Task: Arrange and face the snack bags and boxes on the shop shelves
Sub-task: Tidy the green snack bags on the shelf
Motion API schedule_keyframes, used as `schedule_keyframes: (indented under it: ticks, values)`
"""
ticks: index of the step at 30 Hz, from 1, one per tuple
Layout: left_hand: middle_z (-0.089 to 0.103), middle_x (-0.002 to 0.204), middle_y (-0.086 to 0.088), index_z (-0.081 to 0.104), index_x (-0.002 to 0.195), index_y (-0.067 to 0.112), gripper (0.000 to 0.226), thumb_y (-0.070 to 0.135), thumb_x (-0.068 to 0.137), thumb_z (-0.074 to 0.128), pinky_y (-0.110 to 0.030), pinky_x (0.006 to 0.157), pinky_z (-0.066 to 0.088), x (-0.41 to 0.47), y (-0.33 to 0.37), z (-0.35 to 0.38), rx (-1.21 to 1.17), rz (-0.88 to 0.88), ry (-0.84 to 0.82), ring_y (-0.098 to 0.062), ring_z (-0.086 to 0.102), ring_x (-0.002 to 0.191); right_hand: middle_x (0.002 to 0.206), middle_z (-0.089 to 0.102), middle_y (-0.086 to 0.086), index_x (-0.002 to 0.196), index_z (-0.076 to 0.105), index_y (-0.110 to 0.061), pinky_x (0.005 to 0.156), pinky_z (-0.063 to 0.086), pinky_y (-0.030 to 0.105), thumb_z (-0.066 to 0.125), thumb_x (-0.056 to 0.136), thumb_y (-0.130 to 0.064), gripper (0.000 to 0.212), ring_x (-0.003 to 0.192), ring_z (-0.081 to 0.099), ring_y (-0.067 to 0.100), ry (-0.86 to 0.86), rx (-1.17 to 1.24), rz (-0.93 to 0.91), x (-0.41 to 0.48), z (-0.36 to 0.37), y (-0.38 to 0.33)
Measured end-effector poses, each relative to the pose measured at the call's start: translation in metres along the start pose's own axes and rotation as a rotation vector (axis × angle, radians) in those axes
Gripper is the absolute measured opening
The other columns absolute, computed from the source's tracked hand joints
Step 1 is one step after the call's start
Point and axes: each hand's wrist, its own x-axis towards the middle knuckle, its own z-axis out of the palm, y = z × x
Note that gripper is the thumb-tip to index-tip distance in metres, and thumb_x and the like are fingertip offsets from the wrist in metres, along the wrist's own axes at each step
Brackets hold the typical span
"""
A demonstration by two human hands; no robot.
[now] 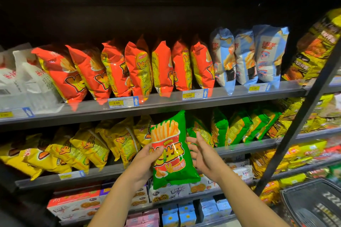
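Upper shelf: row of fries bags in the middle, stood on edge, flour-like sacks to their left, shrimp-chip bags to their right. Shelf below: leaning bags left, upright bags right. One held bag in front of this shelf, between left hand and right hand. Biscuit boxes on the shelf beneath. Basket at lower right

Black metal shelving with yellow price tags fills the wall.
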Motion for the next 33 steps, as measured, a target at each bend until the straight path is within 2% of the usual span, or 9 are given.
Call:
schedule_keyframes:
  ticks: [3,6,8,14,17,22,25,29,33]
  values:
    - [0.074,0.127,-0.015,0.06,0.139,0.013,0.052,0.02,0.088,0.067,-0.041,0.087,0.06,-0.005,-0.006,-0.006,-0.126,-0.017,-0.053,-0.026,0.075,0.109,0.102,0.075,0.012,0.126,0.066,-0.009,0.079,0.059,0.035,0.055,0.1,-0.046,0.046,0.083,0.07,0.017,-0.006,-0.019,0.045,-0.006,0.0,0.006]
    - [0.073,0.129,-0.016,0.06,0.138,0.016,0.048,0.02,0.091,0.063,-0.041,0.084,0.063,-0.006,-0.016,-0.006,-0.144,-0.063,-0.121,-0.026,0.075,0.109,0.139,0.065,0.018,0.141,0.063,-0.015,0.115,0.044,0.055,0.061,0.101,-0.05,0.053,0.128,0.062,0.031,-0.087,-0.072,0.142,-0.009,0.002,0.015]
    - [0.074,0.129,-0.013,0.057,0.14,0.018,0.052,0.023,0.089,0.066,-0.044,0.089,0.061,-0.003,-0.022,-0.004,-0.059,-0.073,-0.132,-0.026,0.074,0.11,0.144,0.063,0.017,0.146,0.057,-0.013,0.12,0.038,0.057,0.055,0.104,-0.047,0.054,0.136,0.058,0.034,-0.156,-0.032,0.181,-0.008,0.004,0.017]
    - [0.066,0.134,-0.01,0.057,0.139,0.021,0.074,0.031,0.076,0.093,-0.029,0.07,0.061,0.002,-0.031,-0.011,0.091,-0.007,0.003,-0.018,0.078,0.096,0.139,0.067,0.012,0.143,0.058,-0.011,0.118,0.041,0.051,0.057,0.101,-0.043,0.053,0.132,0.062,0.028,-0.154,-0.107,0.134,-0.011,0.004,0.015]
    - [0.066,0.131,-0.013,0.056,0.14,0.015,0.05,0.006,0.094,0.074,-0.032,0.074,0.061,0.005,-0.033,-0.014,0.069,0.036,0.028,-0.02,0.077,0.099,0.136,0.07,0.004,0.14,0.061,-0.02,0.116,0.044,0.049,0.062,0.101,-0.048,0.048,0.13,0.064,0.023,-0.072,-0.197,0.088,-0.006,0.0,0.021]
    - [0.069,0.135,-0.006,0.057,0.14,0.022,0.057,0.033,0.089,0.081,-0.035,0.09,0.059,-0.007,-0.027,-0.006,0.078,0.077,0.003,-0.018,0.073,0.115,0.129,0.072,-0.008,0.129,0.064,-0.034,0.109,0.052,0.044,0.078,0.07,-0.076,0.074,0.118,0.069,0.008,-0.042,-0.353,-0.06,0.0,0.0,0.033]
    - [0.073,0.128,-0.003,0.058,0.137,0.023,0.054,0.03,0.089,0.081,-0.029,0.081,0.06,-0.011,-0.028,-0.004,0.114,0.088,0.032,-0.019,0.075,0.109,0.13,0.071,-0.007,0.136,0.057,-0.031,0.103,0.056,0.038,0.08,0.065,-0.079,0.089,0.115,0.069,0.005,-0.056,-0.377,-0.083,-0.003,0.007,0.036]
    - [0.074,0.128,-0.002,0.062,0.135,0.021,0.035,0.022,0.1,0.065,-0.03,0.087,0.055,-0.011,-0.023,-0.008,0.116,0.11,0.058,-0.018,0.073,0.113,0.122,0.062,-0.024,0.134,0.051,-0.034,0.079,0.048,0.005,0.059,0.1,-0.043,0.036,0.096,0.063,-0.02,-0.09,-0.318,-0.039,-0.005,0.004,0.028]
    - [0.074,0.128,-0.008,0.063,0.134,0.017,0.037,0.024,0.098,0.062,-0.041,0.093,0.055,-0.012,-0.025,-0.013,0.029,0.088,0.096,-0.022,0.072,0.114,0.103,0.06,-0.035,0.112,0.054,-0.038,0.071,0.049,0.005,0.053,0.107,-0.022,0.017,0.083,0.062,-0.025,-0.123,-0.28,0.026,-0.005,-0.003,0.022]
